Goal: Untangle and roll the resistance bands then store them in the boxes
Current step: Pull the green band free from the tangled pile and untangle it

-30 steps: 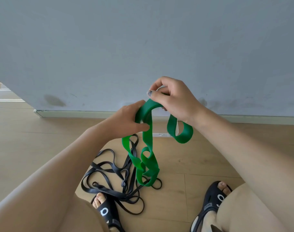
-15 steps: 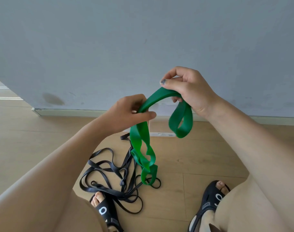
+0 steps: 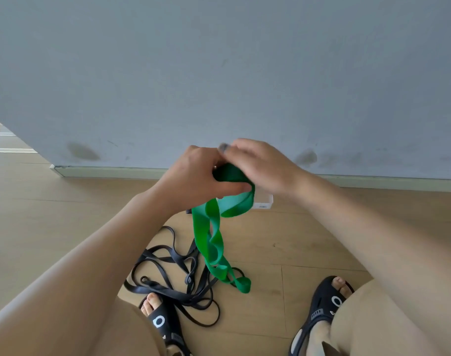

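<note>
Compared to half a second ago, the hands have come together: they were apart with a stretch of green band (image 3: 214, 242) arching between them, and now the left hand (image 3: 193, 176) and right hand (image 3: 260, 165) are touching, bunched up around the top of the band. The loop that hung off the right hand has gotten smaller and tucked in under both hands, so it looks like a fold or the start of a roll, though the right hand is motion-blurred and I can't say exactly how it's wrapped. Left fingers are curled round the band with the thumb pressed across the green; right fingers are bent over the top of it, gripping too as far as I can tell. The rest of the band hangs down twisted, and its tail end reaches the floor (image 3: 309, 240) just beside the black bands (image 3: 173, 281), which sit in the same tangled heap as before, partly over the left sandal (image 3: 165, 325). The right sandal (image 3: 322, 307) is off to the side, well clear of the heap. Floor is light wood planks, running up to a pale skirting board under a plain grey wall (image 3: 219, 73) with a few scuff marks. A small clear box (image 3: 264, 201) peeks out behind the hands, on the floor near the wall.
</note>
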